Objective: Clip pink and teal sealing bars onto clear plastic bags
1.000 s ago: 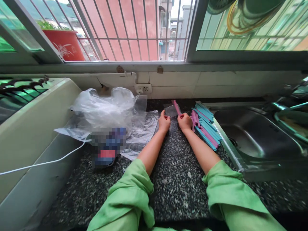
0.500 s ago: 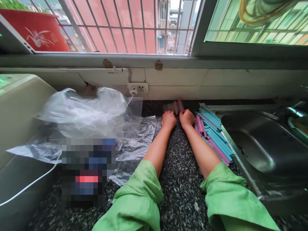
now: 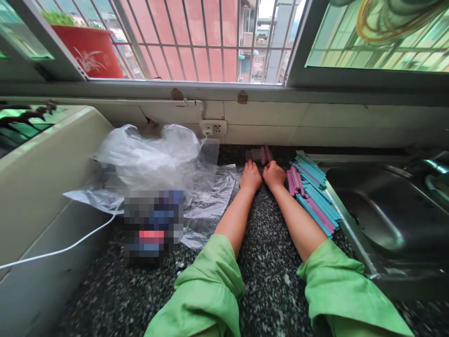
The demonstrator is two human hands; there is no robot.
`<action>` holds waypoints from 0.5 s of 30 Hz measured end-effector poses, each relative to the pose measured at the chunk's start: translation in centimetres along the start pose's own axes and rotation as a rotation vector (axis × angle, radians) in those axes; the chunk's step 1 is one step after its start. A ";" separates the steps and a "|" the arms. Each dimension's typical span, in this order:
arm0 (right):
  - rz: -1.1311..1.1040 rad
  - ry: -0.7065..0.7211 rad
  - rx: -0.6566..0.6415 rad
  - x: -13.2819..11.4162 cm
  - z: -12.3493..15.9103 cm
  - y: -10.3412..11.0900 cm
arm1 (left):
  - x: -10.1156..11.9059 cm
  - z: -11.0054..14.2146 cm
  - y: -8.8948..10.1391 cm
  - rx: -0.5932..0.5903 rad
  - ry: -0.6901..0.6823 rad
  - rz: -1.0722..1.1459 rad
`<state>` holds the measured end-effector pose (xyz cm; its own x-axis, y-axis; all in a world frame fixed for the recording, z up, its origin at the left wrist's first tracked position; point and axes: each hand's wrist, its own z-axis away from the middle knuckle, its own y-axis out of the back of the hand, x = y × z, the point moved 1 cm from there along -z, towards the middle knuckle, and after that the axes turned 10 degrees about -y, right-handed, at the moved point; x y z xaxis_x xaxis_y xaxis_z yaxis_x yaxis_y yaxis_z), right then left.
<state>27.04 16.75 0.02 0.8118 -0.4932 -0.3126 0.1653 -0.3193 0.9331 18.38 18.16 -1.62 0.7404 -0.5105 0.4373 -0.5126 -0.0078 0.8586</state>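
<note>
A few pink sticks [image 3: 266, 154] are pinched at their near ends by the right hand [image 3: 274, 175], their long axis running away toward the far wall. The left hand [image 3: 250, 176], fingers curled, is held just beside it, touching a small clear bag [image 3: 253, 155] at the sticks' left.

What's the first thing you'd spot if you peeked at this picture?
Probably the pile of blue and pink sticks on the speckled counter, beside the steel sink. Just left of it, the left hand and right hand work together on a small clear bag with pink sticks. A crumpled plastic bag lies further left.
</note>
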 end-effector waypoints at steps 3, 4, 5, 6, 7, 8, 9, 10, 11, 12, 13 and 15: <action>0.034 0.095 -0.013 0.0 1.4 0.2 | 0.0 1.6 0.4 -0.007 -0.016 -0.005; 0.043 0.118 -0.015 0.0 1.8 0.2 | 0.0 2.2 0.5 -0.007 -0.024 -0.008; 0.051 0.138 -0.017 0.1 2.2 0.3 | 0.0 2.8 0.7 -0.007 -0.033 -0.011; 0.056 0.155 -0.018 0.1 2.6 0.3 | 0.0 3.4 0.9 -0.007 -0.043 -0.016; 0.061 0.170 -0.018 0.2 3.0 0.4 | 0.0 4.0 1.0 -0.007 -0.054 -0.020; 0.064 0.184 -0.018 0.3 3.4 0.5 | 0.0 4.6 1.2 -0.008 -0.066 -0.024; 0.066 0.197 -0.019 0.3 3.9 0.6 | 0.0 5.2 1.4 -0.012 -0.080 -0.028; 0.067 0.208 -0.019 0.4 4.3 0.7 | 0.0 5.8 1.6 -0.016 -0.093 -0.032; 0.067 0.220 -0.020 0.4 4.7 0.8 | 0.0 6.4 1.7 -0.022 -0.105 -0.035; 0.066 0.232 -0.022 0.4 5.1 0.8 | 0.0 7.0 1.8 -0.029 -0.115 -0.039; 0.065 0.245 -0.023 0.4 5.5 0.9 | 0.1 7.5 2.0 -0.038 -0.125 -0.043; 0.059 0.269 -0.027 0.4 6.2 0.9 | 0.1 8.7 2.2 -0.059 -0.142 -0.051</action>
<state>24.05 11.23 -0.35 0.9394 -0.2765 -0.2027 0.1254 -0.2732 0.9538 13.57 10.60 -1.98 0.6936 -0.6275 0.3538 -0.4462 0.0114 0.8949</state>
